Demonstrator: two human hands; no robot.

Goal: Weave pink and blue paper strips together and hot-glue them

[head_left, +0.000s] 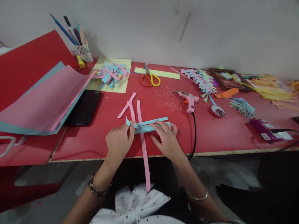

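Observation:
My left hand (120, 138) is closed, pinching the upturned end of a light blue paper strip (149, 128) between thumb and fingers. My right hand (165, 137) rests over the other end of the blue strips with its fingers spread and the thumb apart. A second, narrower blue strip (156, 120) lies just behind. Under the blue paper runs a long pink strip (145, 158), hanging past the table edge towards my lap. Beyond my left hand, another pink strip (132, 110) lies with a short pink strip (123, 110) across it.
A pink glue gun (190, 101) lies to the right, its black cord (195, 133) running off the front edge. Scissors (150, 79), cut strips (112, 74) and a pen cup (84, 52) stand behind. Pink sheets (46, 96) overlap a black phone (85, 109) on the left. A purple power socket (263, 130) sits right.

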